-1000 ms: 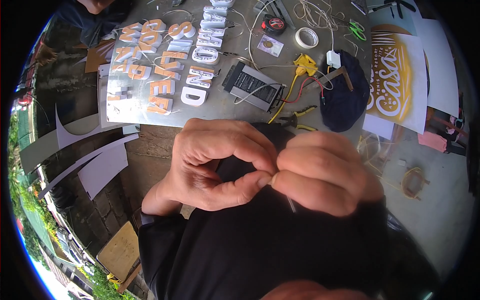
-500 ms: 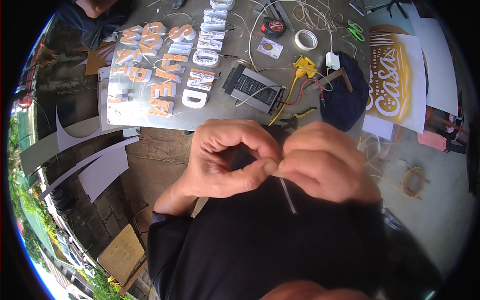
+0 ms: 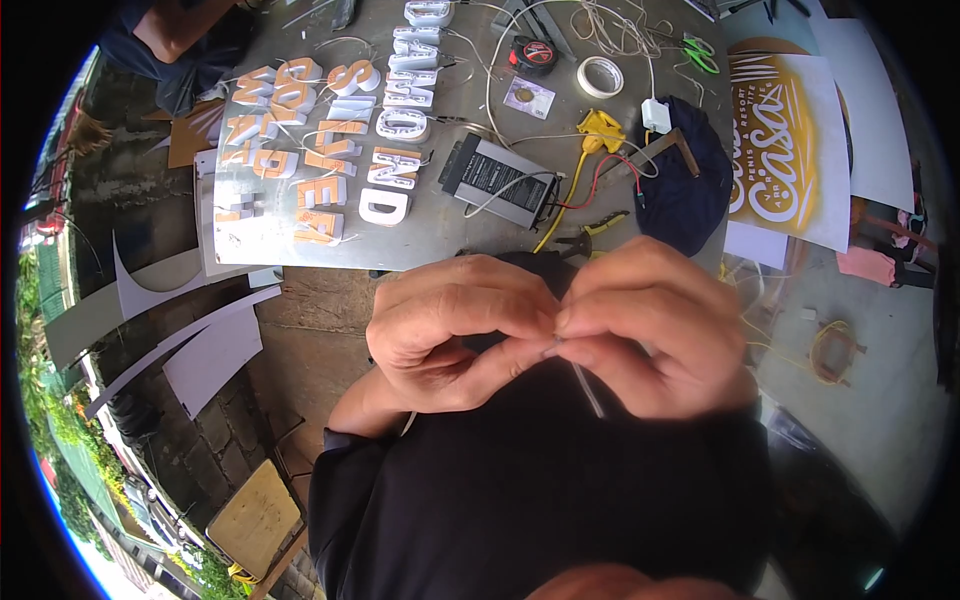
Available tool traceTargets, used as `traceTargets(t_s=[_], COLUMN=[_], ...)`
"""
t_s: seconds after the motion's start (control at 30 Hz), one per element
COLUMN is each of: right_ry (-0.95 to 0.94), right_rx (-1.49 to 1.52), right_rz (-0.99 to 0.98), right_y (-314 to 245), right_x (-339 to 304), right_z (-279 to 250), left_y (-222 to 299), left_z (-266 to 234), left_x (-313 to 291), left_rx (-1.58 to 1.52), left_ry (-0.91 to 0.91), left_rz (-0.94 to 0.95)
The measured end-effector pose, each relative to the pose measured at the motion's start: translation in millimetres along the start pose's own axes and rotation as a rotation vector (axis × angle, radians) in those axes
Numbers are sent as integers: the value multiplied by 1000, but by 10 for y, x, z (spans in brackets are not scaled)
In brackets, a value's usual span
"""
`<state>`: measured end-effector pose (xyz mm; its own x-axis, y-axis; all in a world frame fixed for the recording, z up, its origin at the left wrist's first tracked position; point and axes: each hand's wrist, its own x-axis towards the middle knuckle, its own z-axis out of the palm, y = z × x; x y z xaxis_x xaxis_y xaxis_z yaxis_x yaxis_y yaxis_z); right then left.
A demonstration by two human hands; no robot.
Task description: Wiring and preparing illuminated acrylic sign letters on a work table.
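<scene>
In front of my dark shirt, both hands meet at the fingertips. My left hand [image 3: 450, 335] is closed in a pinch, thumb against forefinger. Facing it, my right hand [image 3: 655, 325] pinches too. Between them they grip the upper end of a thin pale wire [image 3: 589, 390], whose tail slants down toward my chest. Fingertips cover the gripped end, so its detail is hidden. Beyond my hands, on the metal table [image 3: 455, 235], lie a power supply [image 3: 500, 180] with leads, a yellow plug connector [image 3: 600, 132] and yellow-handled pliers [image 3: 595, 232].
Rows of channel letters [image 3: 390, 165] fill the table's left side. Farther back are a tape measure [image 3: 533, 55], a tape roll [image 3: 600, 77] and green-handled scissors [image 3: 702, 56]. A metal square [image 3: 682, 152] rests on dark cloth [image 3: 685, 215]. A stool [image 3: 255, 520] stands lower left; another person's arm [image 3: 180, 30] shows far left.
My fingertips have shifted around the wire, and my left thumb sits slightly lower. The wire's tail now leans a little farther right. The table appears shifted slightly left in view.
</scene>
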<state>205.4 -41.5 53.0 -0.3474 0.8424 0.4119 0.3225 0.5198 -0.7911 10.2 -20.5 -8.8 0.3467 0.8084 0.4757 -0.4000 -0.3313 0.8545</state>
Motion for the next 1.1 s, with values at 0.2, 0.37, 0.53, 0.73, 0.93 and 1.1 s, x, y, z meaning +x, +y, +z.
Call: traceTargets(t_s=[0.2,0.37,0.53,0.73,0.93,1.1], right_ry=[51,135,128,97,63,71], right_rx=[-230,-316,-416,-368,-298,-358], right_rz=[-68,-184,-221,-167,-122,-193], right_y=[-61,-38,-74,-72,-106,-49], right_x=[-49,-70,-66,-53,-60,-96], right_z=[76,126,99,86,42,46], left_y=[48,64,125,152,185,196], left_z=[9,62,47,25,66,50], left_x=[36,37,45,80,112,121], left_rx=[251,326,404,392,280,283], left_ry=[6,12,-46,-77,-61,-81], left_rz=[100,234,218,144,95,44])
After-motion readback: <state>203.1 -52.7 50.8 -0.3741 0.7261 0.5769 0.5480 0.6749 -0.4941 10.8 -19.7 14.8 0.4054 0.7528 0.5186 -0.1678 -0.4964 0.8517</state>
